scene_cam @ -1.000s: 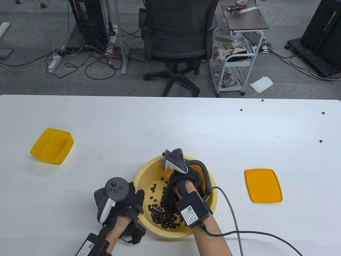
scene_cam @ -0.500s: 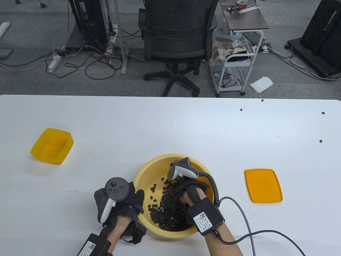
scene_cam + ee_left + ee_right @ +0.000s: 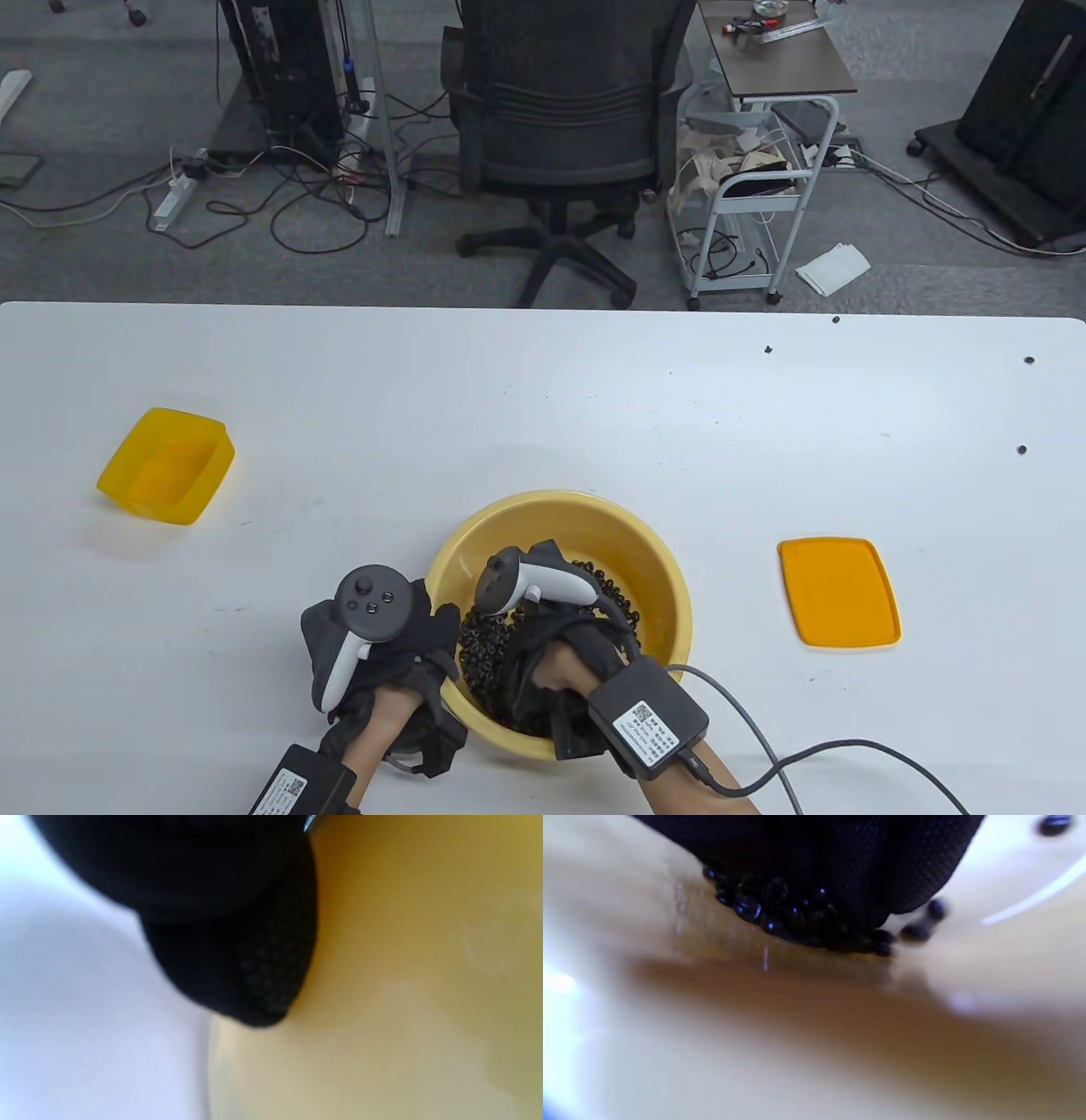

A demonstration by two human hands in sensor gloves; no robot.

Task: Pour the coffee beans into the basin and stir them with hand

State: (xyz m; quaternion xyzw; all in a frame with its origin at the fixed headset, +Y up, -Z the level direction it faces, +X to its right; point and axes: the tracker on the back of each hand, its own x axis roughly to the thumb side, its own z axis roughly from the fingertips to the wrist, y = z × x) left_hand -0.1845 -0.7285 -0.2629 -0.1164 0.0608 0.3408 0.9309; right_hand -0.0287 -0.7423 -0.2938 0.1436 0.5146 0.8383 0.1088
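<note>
Leftmost on the white table [image 3: 543,399], at mid-left of the table view, sits a small yellow container [image 3: 166,465], well apart from everything else. Lower centre-left, the left hand [image 3: 377,649] rests against the outer left wall of the yellow basin [image 3: 585,518] — its gloved fingers [image 3: 237,955] press the basin's side in the left wrist view, and fingertips lie over the rim, curled round it as far as the table view shows. Just right of it, the right hand [image 3: 551,662] is down inside the basin, among the coffee beans [image 3: 479,649], which are heaped in the basin's lower left part, with a few more strung along behind the tracker. In the right wrist view the glove lies on a clump of beans against the basin's floor; whether the fingers are straight or curled, I cannot tell. Further right, at mid-right of the frame, a flat orange lid [image 3: 838,592] lies on the table — apart from the basin.
</note>
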